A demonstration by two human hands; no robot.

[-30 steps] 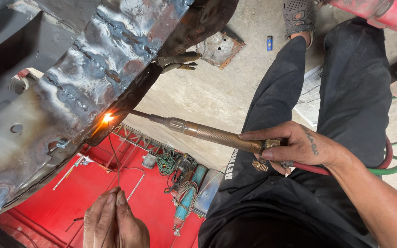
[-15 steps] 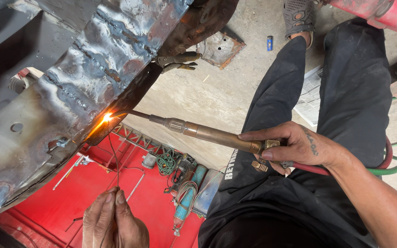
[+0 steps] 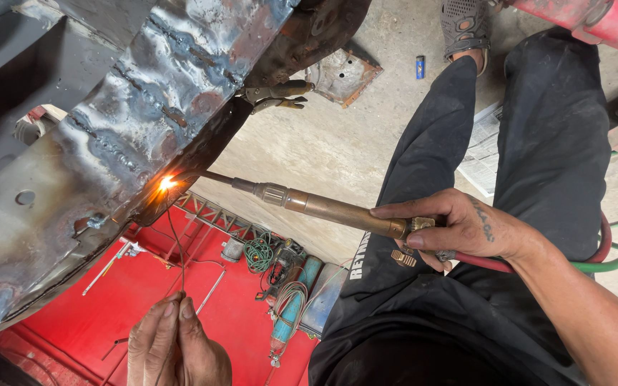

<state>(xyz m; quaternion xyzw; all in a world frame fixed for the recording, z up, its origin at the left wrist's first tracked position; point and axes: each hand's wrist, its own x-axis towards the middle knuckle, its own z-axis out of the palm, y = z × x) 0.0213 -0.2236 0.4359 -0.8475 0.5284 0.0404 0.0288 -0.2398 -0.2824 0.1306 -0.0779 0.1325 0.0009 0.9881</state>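
Observation:
My right hand grips the brass gas torch at its valve end. The torch tip points left, and a bright orange flame burns at the lower edge of a grey, weld-scarred sheet-metal panel. My left hand, at the bottom of the view, pinches a thin filler rod that rises toward the flame. Red and green hoses trail from the torch behind my right wrist.
A red surface below holds wire coils, a blue-green tool and loose rods. Locking pliers clamp the panel's edge. My dark trousers fill the right side. A metal scrap and a small blue object lie on the concrete.

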